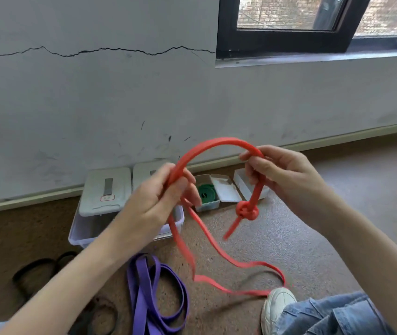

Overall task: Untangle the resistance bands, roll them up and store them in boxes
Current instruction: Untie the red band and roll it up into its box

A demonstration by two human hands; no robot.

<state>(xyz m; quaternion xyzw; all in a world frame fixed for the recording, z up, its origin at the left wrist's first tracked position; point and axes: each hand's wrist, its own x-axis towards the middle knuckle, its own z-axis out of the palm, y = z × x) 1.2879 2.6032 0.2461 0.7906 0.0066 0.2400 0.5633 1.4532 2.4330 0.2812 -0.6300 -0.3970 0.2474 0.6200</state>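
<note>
A red resistance band (219, 142) arches in the air between my two hands. My left hand (158, 197) grips one side of it and my right hand (277, 170) grips the other. Below my right hand the band runs down to a tight knot (247, 211) with a short tail. A long loop of the same band trails down to the floor (241, 267). A purple band (149, 293) lies on the floor in loose folds. A black band (35, 269) lies tangled at the lower left. A rolled green band (206, 193) sits in a small open box (208, 206).
A large clear bin (84, 228) with two white lidded boxes (105, 189) on it stands by the wall. Another small open box (242, 183) sits right of the green one. My white shoe (278, 308) and jeans leg are at the lower right. Speckled floor lies around.
</note>
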